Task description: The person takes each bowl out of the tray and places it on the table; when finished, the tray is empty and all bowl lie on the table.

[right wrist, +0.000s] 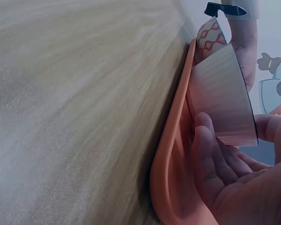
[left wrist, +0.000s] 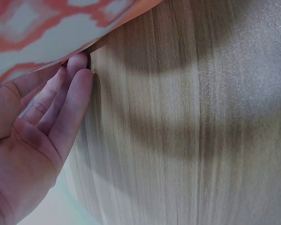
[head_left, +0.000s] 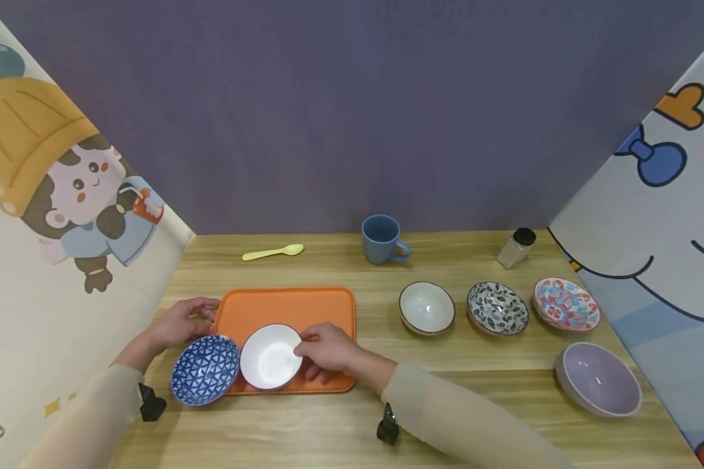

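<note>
A blue-and-white patterned bowl (head_left: 205,370) sits tilted over the left end of the orange tray (head_left: 287,302); its outside shows a red pattern (left wrist: 61,33) in the left wrist view. Just behind that bowl is my left hand (head_left: 182,320), its fingers (left wrist: 75,98) fairly straight alongside the bowl's outer wall and near the tray's edge. Whether they touch the bowl is unclear. My right hand (head_left: 331,352) holds a white bowl (head_left: 271,358) by its right side, thumb at the rim and fingers against the outer wall (right wrist: 220,93). This bowl is over the tray, beside the blue one.
Behind the tray lie a yellow spoon (head_left: 272,252) and a blue mug (head_left: 381,240). Rightward stand a white bowl with dark rim (head_left: 427,307), a leaf-patterned bowl (head_left: 497,308), a red-and-blue patterned dish (head_left: 566,304), a purple bowl (head_left: 598,379) and a black-capped shaker (head_left: 516,247).
</note>
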Demonstrator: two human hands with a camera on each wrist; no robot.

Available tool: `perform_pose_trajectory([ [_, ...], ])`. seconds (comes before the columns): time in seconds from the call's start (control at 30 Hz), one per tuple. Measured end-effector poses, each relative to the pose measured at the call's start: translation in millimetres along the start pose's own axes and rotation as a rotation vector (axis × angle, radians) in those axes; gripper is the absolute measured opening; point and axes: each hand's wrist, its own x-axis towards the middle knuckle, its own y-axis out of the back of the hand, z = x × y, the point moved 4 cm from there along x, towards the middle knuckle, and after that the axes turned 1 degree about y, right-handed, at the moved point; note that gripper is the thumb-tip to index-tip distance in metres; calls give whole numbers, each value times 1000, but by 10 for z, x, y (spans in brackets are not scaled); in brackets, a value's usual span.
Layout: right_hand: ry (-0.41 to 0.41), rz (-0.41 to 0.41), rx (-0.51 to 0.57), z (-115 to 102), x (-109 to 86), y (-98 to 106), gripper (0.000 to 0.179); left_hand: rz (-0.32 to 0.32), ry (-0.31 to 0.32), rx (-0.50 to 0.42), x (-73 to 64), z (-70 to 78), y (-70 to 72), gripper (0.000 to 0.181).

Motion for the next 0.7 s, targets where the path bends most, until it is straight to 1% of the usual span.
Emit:
perform_pose_trajectory([
  [0.2, 22, 1, 5, -3, -10, -20, 34, 0, 2, -6, 1, 3, 8, 60],
  [0.4, 31, -9, 31, -25, -22, -2, 34, 6, 1, -7, 30, 22, 5, 60],
  [0.53, 40, -2, 41, -54, -67, 44, 37, 6, 14, -9, 29, 14, 0, 60],
  [0.7, 69, -6, 21, -78, -175, 140, 36, 6, 19, -13, 10, -9, -9, 60],
])
